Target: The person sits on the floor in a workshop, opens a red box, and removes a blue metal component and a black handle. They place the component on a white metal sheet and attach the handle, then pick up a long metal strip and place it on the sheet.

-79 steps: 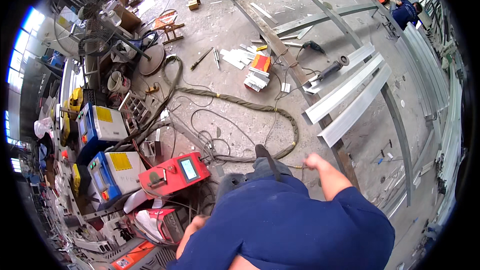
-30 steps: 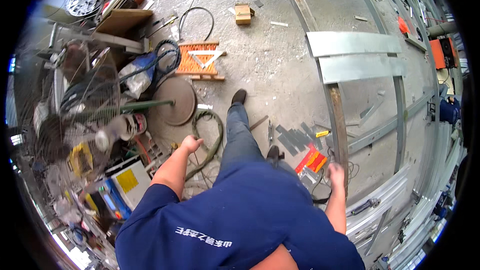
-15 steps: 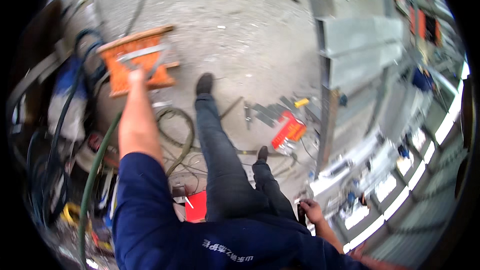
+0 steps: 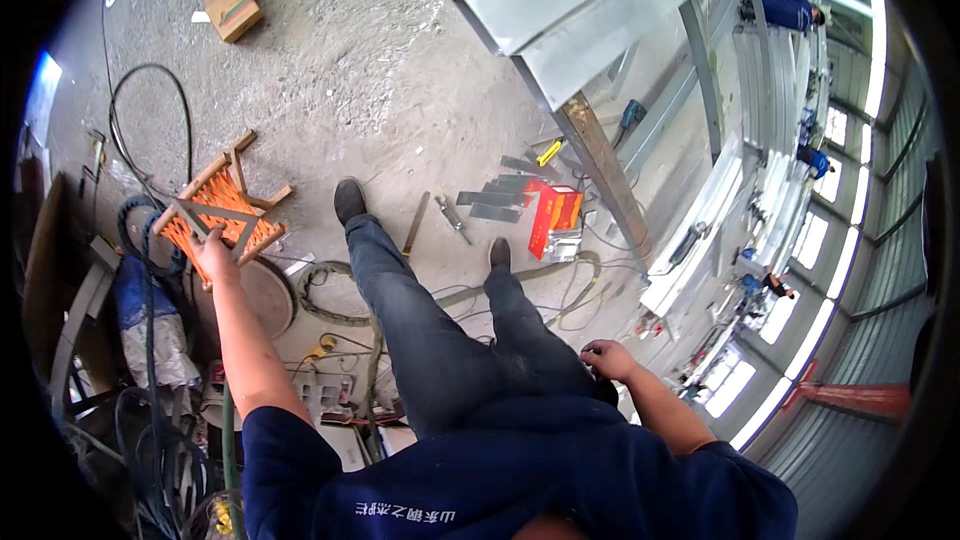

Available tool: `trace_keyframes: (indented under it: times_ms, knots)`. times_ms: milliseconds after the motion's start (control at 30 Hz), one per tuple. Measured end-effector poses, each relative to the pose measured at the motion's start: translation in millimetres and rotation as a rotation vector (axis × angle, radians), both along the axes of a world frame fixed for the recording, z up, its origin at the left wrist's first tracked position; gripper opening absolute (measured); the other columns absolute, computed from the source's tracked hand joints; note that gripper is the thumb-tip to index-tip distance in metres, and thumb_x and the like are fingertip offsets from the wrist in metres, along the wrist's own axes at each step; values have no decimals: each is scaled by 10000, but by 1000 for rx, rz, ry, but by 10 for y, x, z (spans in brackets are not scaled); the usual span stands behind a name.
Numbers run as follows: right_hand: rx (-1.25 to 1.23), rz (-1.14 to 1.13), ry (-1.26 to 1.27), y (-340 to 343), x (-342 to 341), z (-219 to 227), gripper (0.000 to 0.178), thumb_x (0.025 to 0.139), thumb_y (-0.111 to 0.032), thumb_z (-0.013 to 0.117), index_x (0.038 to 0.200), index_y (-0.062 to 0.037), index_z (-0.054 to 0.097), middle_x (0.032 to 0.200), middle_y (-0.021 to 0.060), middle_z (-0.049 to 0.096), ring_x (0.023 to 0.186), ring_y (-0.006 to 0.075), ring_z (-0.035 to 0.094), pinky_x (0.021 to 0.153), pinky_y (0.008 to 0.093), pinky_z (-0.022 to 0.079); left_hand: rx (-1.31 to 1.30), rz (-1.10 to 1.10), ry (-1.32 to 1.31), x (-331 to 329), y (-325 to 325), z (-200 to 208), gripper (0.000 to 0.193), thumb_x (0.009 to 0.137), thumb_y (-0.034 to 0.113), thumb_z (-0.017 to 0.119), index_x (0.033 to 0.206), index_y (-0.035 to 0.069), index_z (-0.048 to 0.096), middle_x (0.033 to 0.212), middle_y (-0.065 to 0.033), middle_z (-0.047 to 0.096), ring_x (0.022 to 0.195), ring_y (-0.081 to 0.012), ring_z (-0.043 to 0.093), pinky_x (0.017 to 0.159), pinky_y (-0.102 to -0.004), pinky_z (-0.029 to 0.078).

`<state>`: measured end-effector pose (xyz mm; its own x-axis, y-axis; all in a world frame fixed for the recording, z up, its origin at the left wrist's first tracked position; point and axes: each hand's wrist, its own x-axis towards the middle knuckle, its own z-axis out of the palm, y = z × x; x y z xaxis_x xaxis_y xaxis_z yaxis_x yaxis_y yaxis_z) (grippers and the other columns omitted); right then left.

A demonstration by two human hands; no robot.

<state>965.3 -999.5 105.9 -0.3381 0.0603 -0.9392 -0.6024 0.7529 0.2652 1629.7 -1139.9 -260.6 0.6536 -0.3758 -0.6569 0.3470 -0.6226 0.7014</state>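
Observation:
My left hand (image 4: 213,252) reaches out to the left, its fingers closed on a bent grey metal strip (image 4: 222,212). The strip makes a V shape across a small wooden stool (image 4: 206,178) with an orange cord seat. That stool sits tilted in view, beside a round disc (image 4: 262,300) on the floor. Down by my right hip is my right hand (image 4: 606,360), fingers curled together; what they hold, if anything, is too small to tell.
A red and orange box (image 4: 556,215) lies among flat grey metal pieces (image 4: 490,202) and a yellow-handled tool (image 4: 549,153). Hoses (image 4: 450,295) loop around my feet. Sheet metal rests on a steel frame (image 4: 590,130) to the right. A carton (image 4: 232,8) lies far left.
The view has turned, so the stool and my left hand appear lower and farther left. My left hand stays at the strip. My right hand has shifted slightly up in the picture.

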Motion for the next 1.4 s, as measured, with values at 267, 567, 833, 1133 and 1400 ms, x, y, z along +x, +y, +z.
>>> trace_keyframes:
  times_ms: [267, 567, 833, 1133, 1400]
  knots:
    - [-270, 395, -271, 441, -1202, -687, 324, 820, -307, 680, 1043, -80, 740, 997, 184, 709, 971, 372, 660, 882, 425, 523, 468, -1427, -364, -2106, 173, 1731, 337, 804, 304, 687, 871, -24, 718, 815, -233, 703, 780, -329, 711, 740, -443, 554]
    - [-571, 268, -449, 725, -2414, -1139, 247, 825, -288, 702, 991, -115, 759, 906, 133, 717, 846, 276, 680, 768, 404, 531, 535, -1807, -513, -4962, 633, 3055, 392, 826, 381, 653, 1013, 42, 716, 968, -225, 709, 938, -382, 692, 841, -495, 549]
    - [-154, -144, -696, -78, -3136, -391, 302, 925, -246, 666, 1119, -17, 691, 847, 22, 670, 808, 134, 604, 753, 304, 484, 321, -2376, -202, -5616, -241, 3533, 333, 759, 221, 608, 1043, 71, 698, 999, -219, 694, 975, -406, 655, 854, -492, 528]
    - [-389, -50, -645, -1220, -3482, 451, 295, 863, -250, 699, 1055, -29, 738, 890, 82, 732, 796, 177, 673, 698, 340, 534, 101, -2311, -82, -5995, -1249, 3045, 332, 764, 230, 622, 1029, 48, 704, 970, -228, 699, 940, -399, 669, 843, -484, 532]
    - [-575, 698, -467, -2744, -3004, 1434, 167, 801, -145, 615, 922, -111, 725, 876, 151, 707, 872, 359, 679, 749, 432, 525, 241, -2228, -36, -5995, -1899, 3139, 372, 772, 272, 628, 984, -24, 704, 961, -268, 691, 933, -416, 672, 837, -465, 528]
